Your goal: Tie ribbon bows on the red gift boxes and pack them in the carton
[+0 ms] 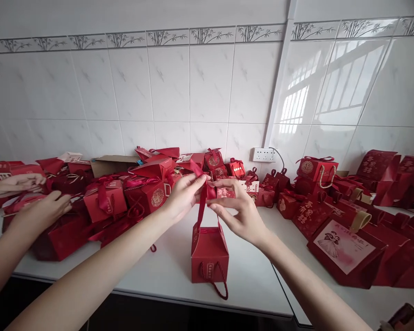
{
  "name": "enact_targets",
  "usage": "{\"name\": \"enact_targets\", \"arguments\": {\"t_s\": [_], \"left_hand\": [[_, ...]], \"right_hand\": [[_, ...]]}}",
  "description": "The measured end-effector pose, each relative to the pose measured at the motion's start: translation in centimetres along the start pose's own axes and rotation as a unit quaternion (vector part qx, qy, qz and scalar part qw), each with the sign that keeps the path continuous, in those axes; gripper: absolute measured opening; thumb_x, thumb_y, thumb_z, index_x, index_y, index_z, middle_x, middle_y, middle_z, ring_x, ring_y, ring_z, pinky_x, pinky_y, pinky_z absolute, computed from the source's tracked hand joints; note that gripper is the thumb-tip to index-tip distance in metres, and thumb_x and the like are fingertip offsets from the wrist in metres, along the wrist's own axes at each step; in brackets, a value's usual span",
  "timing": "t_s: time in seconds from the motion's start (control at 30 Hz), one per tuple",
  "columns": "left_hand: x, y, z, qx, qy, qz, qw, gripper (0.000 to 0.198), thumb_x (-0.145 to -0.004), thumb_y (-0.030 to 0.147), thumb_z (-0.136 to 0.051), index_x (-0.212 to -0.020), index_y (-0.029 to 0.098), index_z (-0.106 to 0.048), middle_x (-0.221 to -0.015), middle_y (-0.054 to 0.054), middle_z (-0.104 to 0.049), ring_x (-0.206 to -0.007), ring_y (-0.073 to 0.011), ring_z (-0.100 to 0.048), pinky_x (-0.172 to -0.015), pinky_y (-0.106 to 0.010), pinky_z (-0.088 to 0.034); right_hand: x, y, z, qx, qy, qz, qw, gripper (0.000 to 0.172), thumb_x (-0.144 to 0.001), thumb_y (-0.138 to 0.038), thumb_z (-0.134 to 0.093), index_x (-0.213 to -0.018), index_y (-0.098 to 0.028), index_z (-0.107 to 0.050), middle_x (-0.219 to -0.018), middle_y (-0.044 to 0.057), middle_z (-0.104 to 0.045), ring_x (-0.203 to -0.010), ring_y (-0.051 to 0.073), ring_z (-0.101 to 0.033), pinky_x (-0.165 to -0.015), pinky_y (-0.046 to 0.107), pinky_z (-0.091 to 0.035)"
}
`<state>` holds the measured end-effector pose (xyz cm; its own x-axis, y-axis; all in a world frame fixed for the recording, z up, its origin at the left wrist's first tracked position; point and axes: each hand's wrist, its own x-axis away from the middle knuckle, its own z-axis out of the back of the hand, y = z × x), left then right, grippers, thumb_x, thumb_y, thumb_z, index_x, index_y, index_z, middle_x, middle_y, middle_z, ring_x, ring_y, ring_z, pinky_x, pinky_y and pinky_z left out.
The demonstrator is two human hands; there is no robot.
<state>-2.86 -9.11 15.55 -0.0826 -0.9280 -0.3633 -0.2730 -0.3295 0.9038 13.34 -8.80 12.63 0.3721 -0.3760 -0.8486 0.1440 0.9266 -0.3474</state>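
A small red gift box (pixel 207 250) stands upright on the white table, close to its front edge. Gold print marks its front, and a twisted red cord handle (pixel 223 288) hangs down there. From its top a red satin ribbon (pixel 201 209) rises to both hands. My left hand (pixel 186 194) pinches the ribbon between thumb and fingers above the box. On the other side my right hand (pixel 240 208) holds the ribbon at its fingertips, with the fingers bent. Part of the ribbon is hidden behind the fingers.
Red gift boxes (pixel 105 200) are heaped at the left and back, near a brown carton (pixel 113 164). Another person's hands (pixel 51 207) work at far left. Several red gift bags (pixel 347 248) stand at right. A power strip (pixel 264 155) is on the tiled wall.
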Motion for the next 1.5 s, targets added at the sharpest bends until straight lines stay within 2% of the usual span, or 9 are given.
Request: {"name": "enact_targets", "arguments": {"t_s": [0.17, 0.27, 0.53, 0.7, 0.87, 1.1, 1.23, 1.33, 1.5], "left_hand": [[0.2, 0.2, 0.7, -0.199, -0.002, -0.117, 0.973, 0.034, -0.074, 0.048, -0.067, -0.068, 0.015, -0.065, -0.071, -0.004, -0.067, -0.066, -0.0141, -0.060, -0.065, -0.024, -0.047], [0.5, 0.7, 0.7, -0.271, -0.036, -0.155, 0.949, 0.035, -0.075, 0.049, -0.065, -0.067, 0.015, -0.066, -0.070, -0.005, -0.068, -0.068, -0.0160, -0.062, -0.067, -0.025, -0.047], [1.4, 1.0, 1.1, -0.390, -0.114, -0.215, 0.888, 0.015, -0.083, 0.028, -0.058, -0.083, 0.022, -0.072, -0.086, -0.004, -0.072, -0.080, -0.0176, -0.065, -0.074, -0.026, -0.049], [1.7, 0.3, 1.8, -0.396, -0.085, -0.231, 0.885, 0.016, -0.083, 0.025, -0.056, -0.082, 0.023, -0.072, -0.084, -0.003, -0.072, -0.079, -0.0169, -0.066, -0.074, -0.026, -0.050], [2.8, -1.2, 2.0, -0.334, -0.100, -0.224, 0.910, 0.015, -0.084, 0.023, -0.056, -0.085, 0.022, -0.072, -0.091, -0.004, -0.073, -0.088, -0.0175, -0.067, -0.083, -0.027, -0.051], [6.7, -4.7, 4.4, -0.275, 0.152, -0.116, 0.942, 0.024, -0.083, 0.038, -0.057, -0.080, 0.018, -0.071, -0.083, -0.007, -0.074, -0.082, -0.0214, -0.068, -0.081, -0.032, -0.051], [8.7, -5.0, 9.1, -0.369, 0.202, -0.001, 0.907, 0.025, -0.073, 0.038, -0.061, -0.059, 0.018, -0.061, -0.059, -0.004, -0.067, -0.059, -0.0196, -0.063, -0.055, -0.026, -0.045], [9.6, -3.7, 11.6, -0.517, 0.141, 0.085, 0.840, 0.025, -0.064, 0.033, -0.065, -0.048, 0.019, -0.053, -0.047, 0.001, -0.058, -0.049, -0.0157, -0.055, -0.045, -0.022, -0.033], [8.2, 0.8, 12.1, -0.638, 0.092, 0.089, 0.759, 0.029, -0.075, 0.049, -0.056, -0.073, 0.021, -0.063, -0.074, -0.002, -0.069, -0.070, -0.0189, -0.063, -0.062, -0.025, -0.046]], "right_hand": [[0.1, 0.4, -0.3, -0.152, 0.053, -0.142, 0.977, 0.019, -0.087, -0.041, -0.056, -0.094, -0.024, -0.057, -0.108, 0.006, -0.058, -0.108, 0.020, -0.054, -0.093, 0.036, -0.045], [-0.5, 0.7, -0.4, -0.234, -0.020, -0.207, 0.950, 0.034, -0.077, -0.041, -0.069, -0.101, -0.023, -0.053, -0.098, 0.004, -0.061, -0.092, 0.017, -0.060, -0.078, 0.030, -0.050], [-0.1, 0.4, -1.1, -0.033, 0.001, -0.237, 0.971, 0.006, -0.082, -0.025, -0.054, -0.087, -0.022, -0.052, -0.055, -0.007, -0.055, -0.043, 0.010, -0.050, -0.047, 0.022, -0.037], [0.5, -0.1, -1.2, -0.047, 0.009, -0.201, 0.978, 0.012, -0.083, -0.029, -0.055, -0.090, -0.023, -0.063, -0.084, 0.003, -0.071, -0.079, 0.019, -0.067, -0.069, 0.028, -0.049], [0.8, 0.5, -1.1, -0.177, 0.105, -0.300, 0.931, 0.024, -0.075, -0.043, -0.067, -0.081, -0.020, -0.072, -0.086, 0.006, -0.072, -0.087, 0.024, -0.066, -0.081, 0.036, -0.051], [4.6, 3.9, 0.6, -0.164, 0.275, -0.394, 0.862, 0.043, -0.056, -0.038, -0.080, -0.090, -0.020, -0.063, -0.076, 0.002, -0.068, -0.070, 0.019, -0.065, -0.073, 0.036, -0.056], [9.5, 6.4, 2.8, -0.028, 0.180, -0.490, 0.853, 0.038, -0.055, -0.040, -0.073, -0.083, -0.018, -0.061, -0.068, 0.003, -0.066, -0.061, 0.022, -0.065, -0.068, 0.040, -0.055], [12.4, 7.6, 4.1, -0.030, 0.068, -0.546, 0.834, 0.042, -0.052, -0.041, -0.071, -0.085, -0.018, -0.060, -0.064, 0.005, -0.066, -0.063, 0.025, -0.066, -0.066, 0.041, -0.056], [11.3, 8.3, 5.0, 0.075, 0.015, -0.529, 0.845, 0.058, -0.053, -0.054, -0.066, -0.098, -0.018, -0.057, -0.099, 0.017, -0.068, -0.089, 0.034, -0.066, -0.073, 0.048, -0.054]]}}
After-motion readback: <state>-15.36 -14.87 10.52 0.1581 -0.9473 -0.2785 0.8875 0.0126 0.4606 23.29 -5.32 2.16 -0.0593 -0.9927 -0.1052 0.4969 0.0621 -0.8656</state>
